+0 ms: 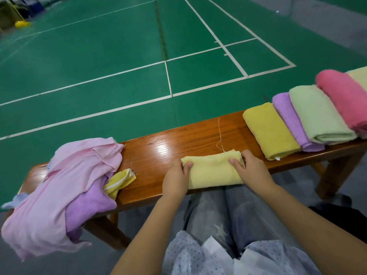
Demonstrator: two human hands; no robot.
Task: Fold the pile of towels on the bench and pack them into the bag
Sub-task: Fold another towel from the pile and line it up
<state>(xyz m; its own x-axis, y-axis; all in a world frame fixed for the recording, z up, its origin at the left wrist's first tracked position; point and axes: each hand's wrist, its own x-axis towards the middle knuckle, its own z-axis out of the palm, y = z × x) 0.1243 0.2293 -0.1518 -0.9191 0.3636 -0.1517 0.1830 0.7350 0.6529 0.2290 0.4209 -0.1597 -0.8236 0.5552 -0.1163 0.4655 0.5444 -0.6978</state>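
Note:
A pale yellow towel, folded small, lies at the front edge of the wooden bench. My left hand grips its left end with the thumb on top. My right hand grips its right end the same way. An unfolded pile sits on the bench's left end: a pink cloth, a purple towel and a yellow-and-white cloth. Folded towels lie in a row on the right: yellow, purple, light green, pink. I see no bag that I can name.
A loose thread trails from the towel across the bench top. Green court floor with white lines stretches beyond the bench. My knees in grey trousers are right against the bench's front. A white item lies on my lap.

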